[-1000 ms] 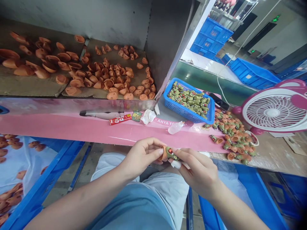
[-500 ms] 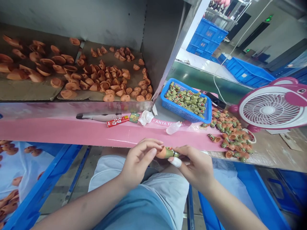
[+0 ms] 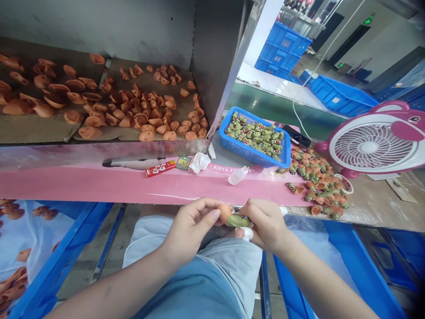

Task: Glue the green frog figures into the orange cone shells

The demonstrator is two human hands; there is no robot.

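Just in front of the table's near edge, my left hand point(image 3: 195, 223) pinches a small hollow-looking orange piece point(image 3: 225, 213) between thumb and fingers. My right hand point(image 3: 265, 223), its thumb wrapped in white, grips a green figure piece point(image 3: 238, 220) that meets the orange one. Whether the two are fixed together I cannot tell. Beyond them a small translucent squeeze bottle point(image 3: 237, 176) lies on the pink mat point(image 3: 186, 188). Several joined orange-and-green pieces point(image 3: 318, 184) are heaped to the right. A blue basket point(image 3: 255, 161) holds many green figure pieces point(image 3: 255, 133).
Orange cup-like pieces point(image 3: 139, 110) cover cardboard inside a metal cabinet point(image 3: 215, 57) at the left. A pink fan point(image 3: 368, 146) stands at the right beside a dark phone point(image 3: 296, 136). On the mat are a crumpled tissue point(image 3: 199, 162) and a red packet point(image 3: 160, 169). Blue crates point(image 3: 76, 235) flank my legs.
Both hands have turned the joined-up orange and green pieces, so the green one's plain side shows instead of its red-marked side. My right fingers have curled in more.
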